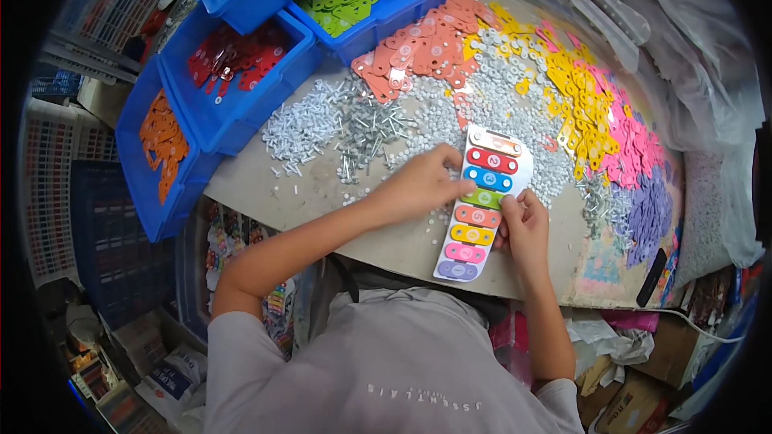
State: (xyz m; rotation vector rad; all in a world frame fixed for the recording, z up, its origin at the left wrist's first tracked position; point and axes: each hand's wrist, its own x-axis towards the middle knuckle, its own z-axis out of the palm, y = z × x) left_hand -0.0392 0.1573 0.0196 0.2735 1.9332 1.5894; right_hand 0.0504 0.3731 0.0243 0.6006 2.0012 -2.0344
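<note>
A long white toy xylophone [524, 167] with a row of coloured bars lies tilted over the near edge of the table, its bars running from cream at the far end to purple at the near end. My right hand [527, 229] grips its right edge, thumb by the green bar [487, 198] and fingers curled at the side. From the left, my left hand [426, 185] reaches in with its thumb at the left end of the green bar and its fingers bent. Whatever sits in that pinch is too small or hidden to make out.
Blue bins [241, 124] at the far left hold red, orange, green and blue pieces. Loose coral plates [426, 44], yellow plates [581, 108], pink plates [631, 141] and purple plates [647, 217] cover the table's far and right parts. White pins [301, 124] and metal pins [374, 120] lie heaped left.
</note>
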